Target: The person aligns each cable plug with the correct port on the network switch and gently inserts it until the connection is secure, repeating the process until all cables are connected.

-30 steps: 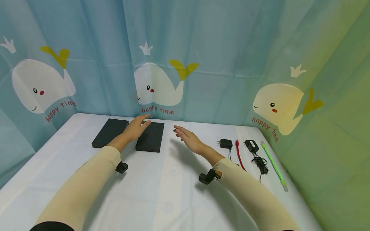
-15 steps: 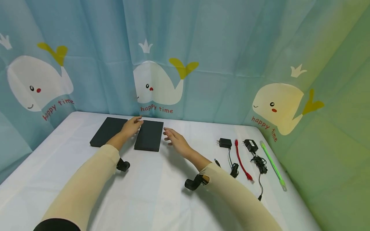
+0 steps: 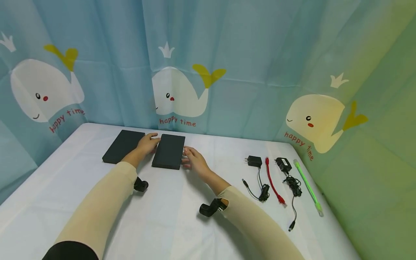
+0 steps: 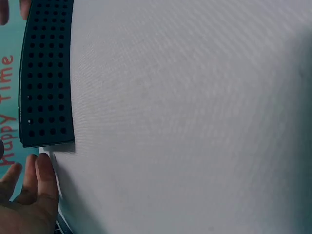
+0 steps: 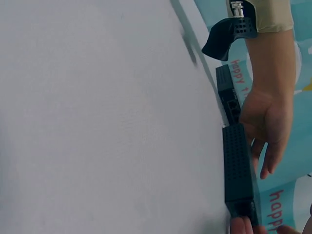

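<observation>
Two flat black boxes that look like network switches lie side by side at the back left of the table. My left hand point(image 3: 147, 144) is in the gap between the left switch point(image 3: 121, 146) and the right switch point(image 3: 169, 151), fingers extended beside the right one's left side. In the left wrist view those fingers point(image 4: 45, 175) are at the end of its perforated face; contact is unclear. At the opposite side, my right hand point(image 3: 197, 162) has its fingertips at the switch's edge. The right wrist view shows these fingertips point(image 5: 240, 225) at the switch's near end, seemingly touching.
On the right lie a black power adapter point(image 3: 254, 161) with its cord, a red network cable point(image 3: 270, 177), a second adapter point(image 3: 284, 165) with bundled cord, and a green cable point(image 3: 308, 187). A curtain point(image 3: 247, 72) hangs behind the table.
My left hand has drawn back left from above the right switch into the gap. My right hand has moved left and down to the switch's right side. Both switches lie where they were.
</observation>
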Motion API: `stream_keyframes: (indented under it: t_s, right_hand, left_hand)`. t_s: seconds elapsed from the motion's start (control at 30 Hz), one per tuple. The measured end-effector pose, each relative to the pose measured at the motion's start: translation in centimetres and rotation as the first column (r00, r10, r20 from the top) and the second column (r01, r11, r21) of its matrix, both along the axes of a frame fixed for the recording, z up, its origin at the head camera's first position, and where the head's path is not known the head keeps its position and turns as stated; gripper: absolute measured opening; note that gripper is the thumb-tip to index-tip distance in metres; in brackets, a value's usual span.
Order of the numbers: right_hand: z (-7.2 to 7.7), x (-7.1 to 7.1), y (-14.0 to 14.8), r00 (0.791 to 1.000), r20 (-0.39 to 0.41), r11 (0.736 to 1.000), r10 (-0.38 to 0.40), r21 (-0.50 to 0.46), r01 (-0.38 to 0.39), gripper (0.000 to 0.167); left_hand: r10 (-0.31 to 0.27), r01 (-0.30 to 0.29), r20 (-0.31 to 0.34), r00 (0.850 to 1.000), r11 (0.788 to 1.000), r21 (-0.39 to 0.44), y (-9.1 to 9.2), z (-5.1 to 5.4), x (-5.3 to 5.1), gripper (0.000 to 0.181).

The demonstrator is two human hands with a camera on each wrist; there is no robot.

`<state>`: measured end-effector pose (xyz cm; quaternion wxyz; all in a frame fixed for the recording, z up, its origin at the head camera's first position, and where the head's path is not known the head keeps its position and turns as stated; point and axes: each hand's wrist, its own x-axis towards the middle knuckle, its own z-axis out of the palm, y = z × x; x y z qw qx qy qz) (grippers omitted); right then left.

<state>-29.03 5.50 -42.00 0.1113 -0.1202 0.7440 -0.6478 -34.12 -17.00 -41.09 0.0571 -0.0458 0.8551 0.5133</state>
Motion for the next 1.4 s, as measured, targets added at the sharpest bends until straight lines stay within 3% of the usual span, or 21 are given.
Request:
stream_keyframes:
  t_s: [0.23,0.4,0.57,0.77,0.93,1.1,1.4]
  right_hand:
    - [-0.9,-0.5,-0.5,0.995,0.078,0.998,-0.060,-0.004,0.060,0.053]
    - [-1.2,-0.5,-1.0,0.995,0.012,0.987,-0.100,0.126,0.098,0.054]
    - [-1.3,-0.2,-1.5,0.982,-0.048,0.958,-0.181,0.218,0.187,0.051]
    - [-1.4,-0.2,-1.8,0.977,-0.024,0.959,-0.211,0.187,0.212,0.051]
    - [-1.6,-0.3,-1.8,0.973,0.006,0.961,-0.231,0.155,0.227,0.050]
    - [-1.4,-0.1,-1.6,0.972,-0.007,0.961,-0.234,0.154,0.232,0.048]
    - [-1.0,0.5,-0.6,0.978,-0.001,0.966,-0.209,0.157,0.207,0.047]
  left_hand:
    - [0.019,-0.019,0.014,1.000,1.000,0.023,-0.1,-0.6,-0.3,0.053]
    - [0.032,-0.032,0.006,0.999,0.999,-0.005,-0.2,-1.0,-0.5,0.050]
    - [0.051,-0.053,-0.027,0.998,0.997,-0.064,-0.1,-1.2,-0.7,0.047]
    - [0.088,-0.089,-0.014,0.996,0.989,-0.118,-0.1,-1.3,-0.8,0.046]
    - [0.080,-0.079,0.000,0.997,0.987,-0.141,0.0,-1.2,-0.8,0.047]
    - [0.092,-0.087,0.036,0.995,0.988,-0.124,0.1,-1.0,-0.5,0.047]
    - [0.075,-0.077,0.079,0.994,0.997,0.026,0.5,-0.8,0.6,0.049]
